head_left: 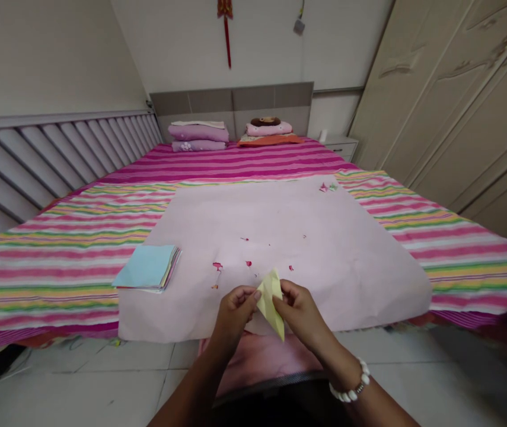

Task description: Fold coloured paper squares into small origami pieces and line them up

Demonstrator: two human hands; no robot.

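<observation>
With left hand [234, 307] and right hand [301, 308], pinching folded yellow paper [270, 292] above the near edge of the pale sheet [360, 273] on the bed [257, 163]. Can see a closed wardrobe [453, 89] and nightstand [341, 147] at the right; cannot see inside either.

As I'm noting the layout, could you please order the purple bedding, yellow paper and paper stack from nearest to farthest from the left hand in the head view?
1. Yellow paper, held by the left hand.
2. Paper stack, farther left.
3. Purple bedding, by the headboard.
</observation>
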